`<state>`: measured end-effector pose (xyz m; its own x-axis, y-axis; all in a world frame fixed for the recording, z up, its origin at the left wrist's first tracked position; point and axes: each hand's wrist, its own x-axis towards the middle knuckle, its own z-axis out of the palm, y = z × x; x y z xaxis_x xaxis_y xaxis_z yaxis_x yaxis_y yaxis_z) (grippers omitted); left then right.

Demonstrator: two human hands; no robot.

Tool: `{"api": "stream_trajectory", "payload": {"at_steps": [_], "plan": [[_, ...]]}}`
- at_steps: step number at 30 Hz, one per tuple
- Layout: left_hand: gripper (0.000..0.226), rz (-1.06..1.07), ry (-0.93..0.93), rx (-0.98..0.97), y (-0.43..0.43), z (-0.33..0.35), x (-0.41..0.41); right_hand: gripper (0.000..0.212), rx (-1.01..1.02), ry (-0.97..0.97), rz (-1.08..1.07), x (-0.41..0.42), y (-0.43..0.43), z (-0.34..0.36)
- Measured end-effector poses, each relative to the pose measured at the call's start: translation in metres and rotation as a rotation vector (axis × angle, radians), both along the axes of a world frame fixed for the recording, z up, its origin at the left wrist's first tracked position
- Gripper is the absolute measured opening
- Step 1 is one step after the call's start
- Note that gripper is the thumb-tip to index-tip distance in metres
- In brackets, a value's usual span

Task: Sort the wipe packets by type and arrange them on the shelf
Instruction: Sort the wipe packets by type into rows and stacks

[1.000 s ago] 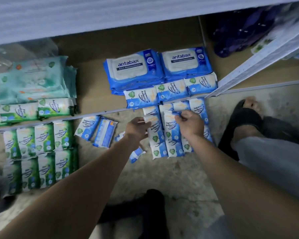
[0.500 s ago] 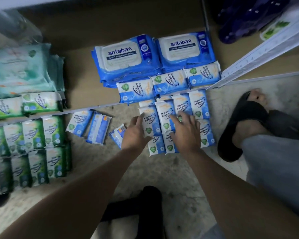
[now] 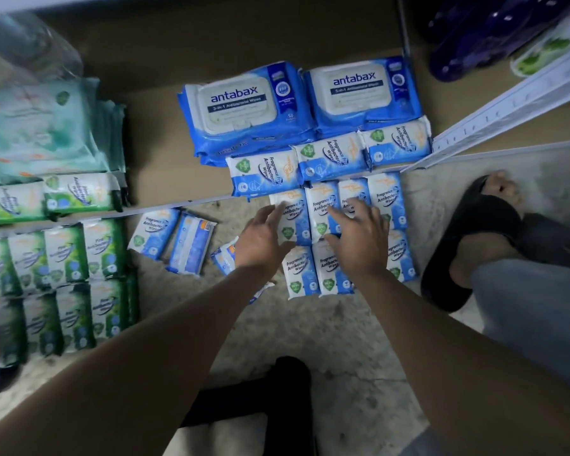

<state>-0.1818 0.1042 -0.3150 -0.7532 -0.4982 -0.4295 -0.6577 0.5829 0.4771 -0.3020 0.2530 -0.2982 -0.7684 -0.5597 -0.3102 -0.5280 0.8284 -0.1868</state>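
Note:
Several small blue fragrance-free wipe packets (image 3: pixel 387 200) lie in two rows on the floor just in front of the shelf. My left hand (image 3: pixel 262 236) rests flat at the left edge of this group, fingers straight. My right hand (image 3: pixel 359 240) lies spread over the middle packets. On the brown shelf (image 3: pixel 158 149) three more small blue packets (image 3: pixel 329 158) lie in a row before two big blue Antabax packs (image 3: pixel 244 110). Two loose blue packets (image 3: pixel 171 236) and a partly hidden one (image 3: pixel 224 256) lie left of my left hand.
Green wipe packets (image 3: pixel 66 258) lie in rows on the floor at the left, with more green packs (image 3: pixel 40 136) on the shelf above them. A white metal shelf rail (image 3: pixel 507 110) slants at the right. My feet in black slippers (image 3: pixel 474 238) are at the right and bottom centre.
Both hands let go of the blue packets they gripped a second ago and now lie flat on the aligned group. The view has shifted closer to the shelf.

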Motion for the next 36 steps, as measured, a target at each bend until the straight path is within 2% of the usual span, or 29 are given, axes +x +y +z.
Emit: {"api": "stream_trajectory", "payload": {"at_steps": [6,12,17,27,36], "plan": [[0.075,0.007,-0.035,0.032,-0.011,0.020,0.025,0.054,0.024,-0.092,-0.085,0.013,-0.004,0.020],[0.062,0.105,-0.095,0.057,-0.038,0.049,0.083,0.053,0.029,-0.196,-0.118,0.052,-0.023,0.049],[0.061,0.167,-0.164,0.013,-0.052,0.076,0.136,0.051,0.018,-0.269,-0.085,0.096,-0.052,0.077],[0.062,0.265,-0.124,-0.007,-0.064,0.110,0.209,0.053,0.028,-0.286,0.043,0.162,-0.077,0.118],[0.057,0.304,-0.122,0.026,-0.056,0.096,0.237,0.057,0.054,-0.290,0.051,0.176,-0.071,0.104]]}}
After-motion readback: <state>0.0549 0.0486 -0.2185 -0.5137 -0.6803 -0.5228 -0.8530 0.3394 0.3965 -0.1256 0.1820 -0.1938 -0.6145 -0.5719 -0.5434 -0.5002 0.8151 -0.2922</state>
